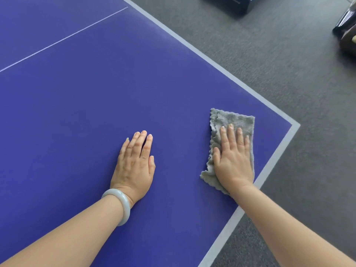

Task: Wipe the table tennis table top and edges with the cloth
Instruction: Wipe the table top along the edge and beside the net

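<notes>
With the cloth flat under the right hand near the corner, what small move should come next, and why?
Probably slide the right hand and cloth outward over the grey edge stripe: the cloth lies just inside it, pressed flat, and the left hand rests flat on the table top.

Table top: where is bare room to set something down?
Bare blue stretches from the left hand up to the thin white line and across to the grey edge stripe. A narrower gap lies between the hands. Crowded: the corner, where the right hand presses the cloth.
</notes>
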The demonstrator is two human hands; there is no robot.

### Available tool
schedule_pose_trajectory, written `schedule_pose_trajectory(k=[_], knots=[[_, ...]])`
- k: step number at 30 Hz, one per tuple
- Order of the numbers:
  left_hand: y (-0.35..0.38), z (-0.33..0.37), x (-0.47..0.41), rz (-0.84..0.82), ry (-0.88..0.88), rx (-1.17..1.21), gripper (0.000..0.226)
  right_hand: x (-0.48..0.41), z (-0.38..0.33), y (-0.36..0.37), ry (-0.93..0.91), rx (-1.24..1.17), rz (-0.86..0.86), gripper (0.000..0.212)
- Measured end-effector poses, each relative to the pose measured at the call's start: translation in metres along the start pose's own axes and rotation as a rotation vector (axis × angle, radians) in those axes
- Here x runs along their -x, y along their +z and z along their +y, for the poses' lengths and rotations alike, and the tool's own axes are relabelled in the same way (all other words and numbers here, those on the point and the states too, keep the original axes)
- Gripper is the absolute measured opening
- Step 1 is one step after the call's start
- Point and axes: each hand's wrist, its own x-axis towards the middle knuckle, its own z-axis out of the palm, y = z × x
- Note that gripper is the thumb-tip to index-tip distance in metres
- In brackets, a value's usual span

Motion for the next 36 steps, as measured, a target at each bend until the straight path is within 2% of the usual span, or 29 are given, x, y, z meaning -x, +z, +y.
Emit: schedule_pose_trajectory(k=[4, 8, 10, 12, 16, 18, 20, 22, 23, 26, 28, 30, 32, 34, 36], knots=[[-0.001, -0.001, 0.001, 0.032, -0.005, 0.133, 0.046, 0.052, -0.094, 0.019, -0.238, 0.007, -0.050, 0.068], [-0.011, -0.010, 0.010, 0.014, -0.039, 0.382, 0.047, 0.058, -0.108, 0.020, -0.362, -0.015, -0.081, 0.065], [-0.018, -0.022, 0.027, -0.012, 0.026, 0.323, 0.047, 0.057, -0.104, 0.019, -0.367, -0.027, -0.072, 0.065], [-0.024, -0.044, 0.058, -0.046, 0.083, 0.164, 0.046, 0.056, -0.103, 0.020, -0.374, -0.036, -0.067, 0.065], [-0.037, -0.105, 0.146, -0.061, -0.040, 0.039, 0.054, 0.034, -0.094, 0.014, -0.474, -0.037, -0.062, 0.055], [-0.038, -0.125, 0.176, -0.055, -0.166, 0.043, 0.056, 0.021, -0.096, 0.010, -0.442, -0.045, -0.055, 0.054], [-0.035, -0.129, 0.186, -0.021, -0.271, 0.065, 0.057, 0.025, -0.114, 0.014, -0.302, -0.066, -0.035, 0.054], [-0.033, -0.125, 0.184, 0.013, -0.299, 0.075, 0.057, 0.050, -0.147, 0.022, -0.171, -0.087, -0.018, 0.057], [-0.033, -0.123, 0.183, 0.018, -0.298, 0.073, 0.057, 0.071, -0.167, 0.028, -0.200, -0.088, -0.019, 0.059], [-0.033, -0.124, 0.185, 0.029, -0.278, 0.061, 0.055, 0.145, -0.211, 0.044, -0.567, -0.103, -0.057, 0.060], [-0.033, -0.126, 0.186, 0.032, -0.268, 0.054, 0.054, 0.159, -0.202, 0.043, -0.819, -0.104, -0.107, 0.057], [-0.032, -0.127, 0.187, 0.027, -0.253, 0.069, 0.052, 0.135, -0.169, 0.033, -0.943, -0.082, -0.107, 0.056], [-0.031, -0.128, 0.187, 0.043, -0.252, 0.090, 0.048, 0.099, -0.130, 0.024, -0.828, -0.050, -0.045, 0.056], [-0.031, -0.127, 0.186, 0.044, -0.255, 0.089, 0.049, 0.066, -0.099, 0.014, -0.489, -0.081, 0.011, 0.059], [-0.032, -0.127, 0.186, 0.042, -0.255, 0.073, 0.050, 0.054, -0.099, 0.013, -0.171, -0.105, 0.030, 0.059]])
